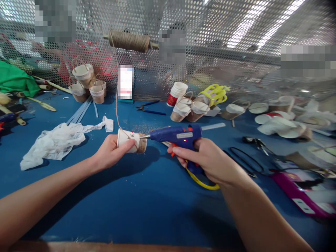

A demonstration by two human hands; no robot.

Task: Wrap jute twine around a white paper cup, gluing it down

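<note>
My left hand (pixel 114 150) is closed round a white paper cup (pixel 124 139) lying on its side in the air over the table. Brown twine (pixel 141 145) is wound round one end of the cup, and a strand of it runs up to a spool (pixel 130 40) on a rod. In my right hand (pixel 204 157) is a blue hot glue gun (pixel 172 134) with a lit red light and a clear glue stick (pixel 214 126) out of its back. The gun's metal nozzle points left and meets the cup near the edge of the wound twine.
White lace (pixel 52 143) lies at left, near clear glue sticks (pixel 81 111). Finished small twine-wrapped cups (pixel 97 93) stand at back left, others (pixel 181 109) at back centre. Blue-handled pliers (pixel 151 107) lie between. A perforated metal screen (pixel 147 21) rises behind; a purple box (pixel 296 196) sits at right.
</note>
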